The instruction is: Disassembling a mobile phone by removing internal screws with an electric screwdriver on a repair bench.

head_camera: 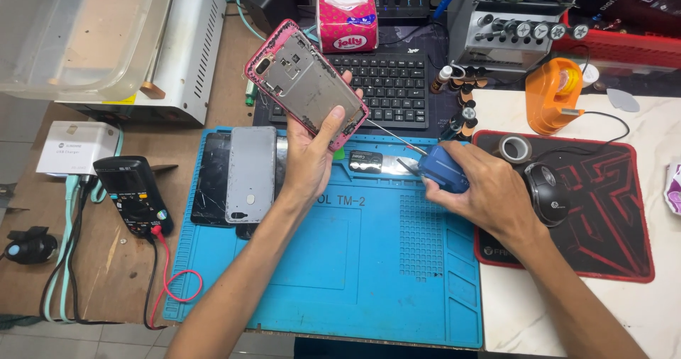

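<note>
My left hand holds up a pink-edged phone frame with its metal inside facing me, tilted above the back of the blue work mat. My right hand grips a blue-handled screwdriver whose thin shaft points up-left, its tip touching the frame's lower right edge. Both hands hover over the mat's far edge.
A cracked black screen and a grey phone back lie on the mat's left. A black multimeter with red lead sits left. Keyboard, tissue box, orange tape dispenser, tape roll and mouse on a red-black pad surround.
</note>
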